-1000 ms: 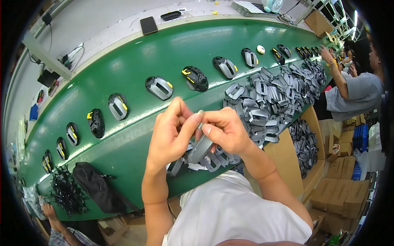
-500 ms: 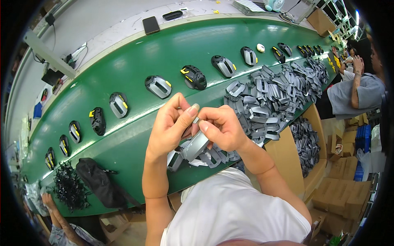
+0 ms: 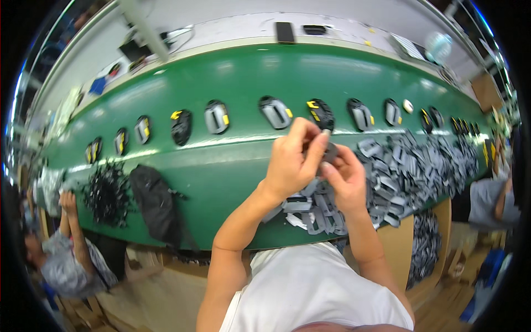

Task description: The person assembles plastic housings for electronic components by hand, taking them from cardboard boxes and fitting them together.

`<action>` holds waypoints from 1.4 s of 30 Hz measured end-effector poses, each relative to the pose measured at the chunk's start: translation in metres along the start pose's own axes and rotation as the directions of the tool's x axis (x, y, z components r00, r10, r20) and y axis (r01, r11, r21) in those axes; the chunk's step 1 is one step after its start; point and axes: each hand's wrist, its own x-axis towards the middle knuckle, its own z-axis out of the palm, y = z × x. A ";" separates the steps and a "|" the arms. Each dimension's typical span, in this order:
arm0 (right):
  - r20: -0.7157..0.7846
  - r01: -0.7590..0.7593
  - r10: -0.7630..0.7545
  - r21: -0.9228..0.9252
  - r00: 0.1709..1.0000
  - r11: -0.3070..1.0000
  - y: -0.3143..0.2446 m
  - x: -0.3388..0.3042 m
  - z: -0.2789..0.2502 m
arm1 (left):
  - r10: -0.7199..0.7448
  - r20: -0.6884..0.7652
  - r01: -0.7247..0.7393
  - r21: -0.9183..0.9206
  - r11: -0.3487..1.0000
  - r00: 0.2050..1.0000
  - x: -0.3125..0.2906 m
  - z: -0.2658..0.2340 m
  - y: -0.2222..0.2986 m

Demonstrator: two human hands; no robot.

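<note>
Slightly blurred, a small grey plastic piece (image 3: 331, 152) is pinched between my two hands above the green work table. The thumb and fingers of my left hand (image 3: 294, 161) close on its upper end. My right hand (image 3: 347, 178) grips it from the right, thumb toward the left hand. Fingers cover most of the piece. Just below and between my hands, loose grey plastic shell pieces (image 3: 316, 216) lie near the table's front edge. Beyond my fingertips sits a black computer mouse with yellow parts (image 3: 321, 113).
A row of black and grey computer mice (image 3: 275, 113) runs across the green table (image 3: 232, 72). At right lies a large heap of grey pieces (image 3: 412, 171), above a carton (image 3: 437, 249). Leftward are a black bag (image 3: 155, 199) and small black parts (image 3: 108, 193). Co-workers sit at both ends.
The view has swung, so the table sits straighter and more of the left co-worker shows. My hands still hold the grey piece, now turned so that its long broad face no longer shows.
</note>
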 end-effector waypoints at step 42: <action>-0.112 0.242 -0.281 -0.275 0.953 0.931 -0.014 0.021 -0.039 | -0.343 0.284 0.440 -0.441 0.782 0.895 -0.002 0.020 -0.019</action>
